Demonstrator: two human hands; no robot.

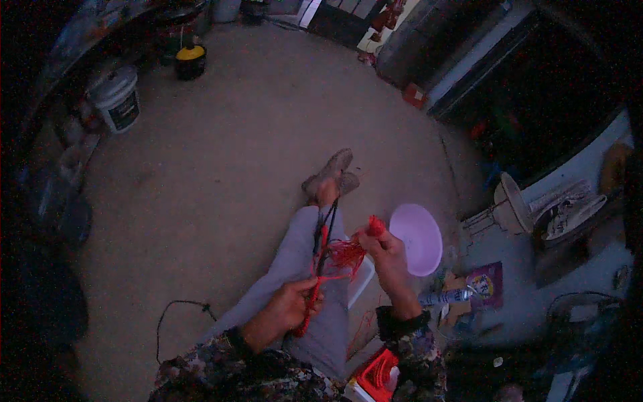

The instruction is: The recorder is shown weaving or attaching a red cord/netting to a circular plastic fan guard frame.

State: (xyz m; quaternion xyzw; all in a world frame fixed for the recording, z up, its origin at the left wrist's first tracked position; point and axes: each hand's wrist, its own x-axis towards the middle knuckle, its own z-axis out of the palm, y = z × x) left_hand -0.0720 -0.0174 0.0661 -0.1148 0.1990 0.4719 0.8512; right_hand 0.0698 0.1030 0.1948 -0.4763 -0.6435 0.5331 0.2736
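Note:
My left hand (289, 309) is closed round a red cord (303, 328) over my lap; the lower end of the cord hangs out below my fist. Dark strands (329, 221) run from above this fist toward my ankles, with a red strip beside them. Up and to the right, my right hand (387, 253) grips a bunched hank of red string (349, 254), its loose strands fanning out on the left. A thin red strand reaches from the hank across to the cord at my left hand. Dim light blurs the finer detail.
Right of my knees stands a pale purple basin (418, 241). A white tray (363, 281) lies partly behind my right arm, and red material (378, 375) sits in a box by my hip. A lidded white bucket (119, 100) and a yellow-topped dark pot (191, 61) are far left.

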